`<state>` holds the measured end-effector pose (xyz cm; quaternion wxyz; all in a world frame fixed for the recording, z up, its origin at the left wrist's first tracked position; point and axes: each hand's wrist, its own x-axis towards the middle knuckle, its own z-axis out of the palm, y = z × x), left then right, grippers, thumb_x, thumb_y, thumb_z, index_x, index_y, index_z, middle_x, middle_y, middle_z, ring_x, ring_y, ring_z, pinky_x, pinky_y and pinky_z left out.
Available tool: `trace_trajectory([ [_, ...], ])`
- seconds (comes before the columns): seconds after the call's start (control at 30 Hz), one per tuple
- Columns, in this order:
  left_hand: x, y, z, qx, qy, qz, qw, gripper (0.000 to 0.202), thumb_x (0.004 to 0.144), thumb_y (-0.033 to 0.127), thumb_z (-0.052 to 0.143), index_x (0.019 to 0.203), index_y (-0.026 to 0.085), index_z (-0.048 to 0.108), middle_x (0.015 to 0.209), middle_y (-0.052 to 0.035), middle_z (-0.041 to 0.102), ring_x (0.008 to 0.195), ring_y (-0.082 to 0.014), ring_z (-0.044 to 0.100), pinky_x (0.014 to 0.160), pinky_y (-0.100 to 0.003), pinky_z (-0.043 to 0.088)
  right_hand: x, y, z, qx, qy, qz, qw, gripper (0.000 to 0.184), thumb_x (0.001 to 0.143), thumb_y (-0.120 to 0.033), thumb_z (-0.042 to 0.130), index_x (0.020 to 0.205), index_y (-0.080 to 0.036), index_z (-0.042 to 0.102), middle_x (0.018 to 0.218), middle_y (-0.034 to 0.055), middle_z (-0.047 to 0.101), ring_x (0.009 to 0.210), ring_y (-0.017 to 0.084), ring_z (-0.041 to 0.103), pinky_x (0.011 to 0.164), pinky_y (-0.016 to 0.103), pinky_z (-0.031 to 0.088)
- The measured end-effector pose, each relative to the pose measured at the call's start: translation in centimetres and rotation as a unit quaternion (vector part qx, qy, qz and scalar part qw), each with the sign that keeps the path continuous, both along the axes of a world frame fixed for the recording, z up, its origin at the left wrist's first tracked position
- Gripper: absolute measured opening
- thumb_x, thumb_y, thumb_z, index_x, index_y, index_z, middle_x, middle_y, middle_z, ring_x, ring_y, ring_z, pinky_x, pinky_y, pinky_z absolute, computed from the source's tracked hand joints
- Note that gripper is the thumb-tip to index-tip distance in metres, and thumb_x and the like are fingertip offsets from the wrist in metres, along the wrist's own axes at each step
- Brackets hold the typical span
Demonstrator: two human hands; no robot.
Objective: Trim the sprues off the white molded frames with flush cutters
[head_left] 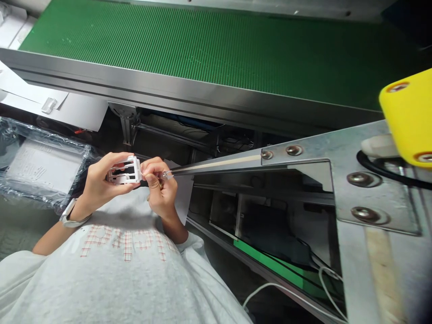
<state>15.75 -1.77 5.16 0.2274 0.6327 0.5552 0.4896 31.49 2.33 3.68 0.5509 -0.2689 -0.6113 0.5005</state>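
Held up in front of my shirt is a small white plastic frame with rectangular openings. My left hand grips it from the left, thumb and fingers on opposite edges; a pale band circles that wrist. My right hand is closed at the frame's right side, its fingertips pinched against that edge. A small clear plastic piece sticks out from between the right fingers. Whether those fingertips pinch the frame or another tiny part is hidden.
A green ribbed conveyor belt with a metal side rail runs across the back. To my right stands a metal bracket with a yellow box. A plastic-lined bin with white parts is at left, below white sheets.
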Motion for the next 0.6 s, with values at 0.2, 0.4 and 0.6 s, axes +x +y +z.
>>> trace_trajectory([
  [0.2,0.4,0.3,0.2,0.003,-0.004,-0.018,1.0,0.05,0.077,0.024,0.087,0.124,0.019,0.07,0.107,-0.0072,0.077,0.089,-0.0181,0.074,0.078,-0.023,0.061,0.8,0.5,0.1,-0.006,-0.029,-0.017,0.999,0.025,0.101,-0.05,0.057,0.097,-0.026,0.063,0.093,0.0021,0.06,0.082,0.016,0.061,0.075,0.033,0.052],
  [0.4,0.9,0.1,0.7,-0.001,0.016,-0.019,1.0,0.044,0.08,0.021,0.083,0.122,0.018,0.07,0.106,-0.0075,0.076,0.088,-0.0166,0.074,0.077,-0.021,0.06,1.4,0.5,0.5,-0.003,-0.036,0.001,0.999,0.02,0.098,-0.045,0.064,0.096,-0.026,0.068,0.097,0.0006,0.063,0.077,0.013,0.06,0.075,0.031,0.053],
  [0.6,1.5,-0.5,0.4,-0.026,-0.003,-0.009,1.0,0.046,0.08,0.025,0.084,0.123,0.017,0.071,0.11,-0.0091,0.076,0.091,-0.0169,0.074,0.077,-0.02,0.06,1.4,0.4,0.4,0.023,-0.038,-0.037,0.998,0.018,0.1,-0.039,0.064,0.088,-0.025,0.066,0.088,-0.0005,0.064,0.081,0.014,0.063,0.075,0.03,0.052],
])
